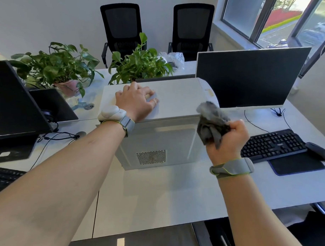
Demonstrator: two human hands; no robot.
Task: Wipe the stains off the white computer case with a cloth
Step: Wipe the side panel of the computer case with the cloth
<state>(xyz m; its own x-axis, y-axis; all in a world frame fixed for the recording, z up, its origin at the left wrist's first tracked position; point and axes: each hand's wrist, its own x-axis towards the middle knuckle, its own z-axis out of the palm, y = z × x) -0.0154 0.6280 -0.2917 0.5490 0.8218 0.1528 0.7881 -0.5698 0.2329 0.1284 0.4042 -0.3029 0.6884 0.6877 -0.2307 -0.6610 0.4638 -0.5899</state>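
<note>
White computer case (pixel 169 104) stands mid-desk, toward the desk's (pixel 155 192) far edge, vented side facing us. We see a yellowish stain (pixel 209 91) at the case's top right corner — likely the target. Left hand (pixel 136 101) lies flat on the top panel, fingers spread, probably steadying the case. Right hand (pixel 231 141) grips a bunched grey cloth (pixel 211 122), held beside the case's right top edge — contact unclear. Monitor (pixel 250 76) behind, keyboard (pixel 273 143) and mouse (pixel 318 151) toward the desk's right edge, plants (pixel 141 65) behind.
</note>
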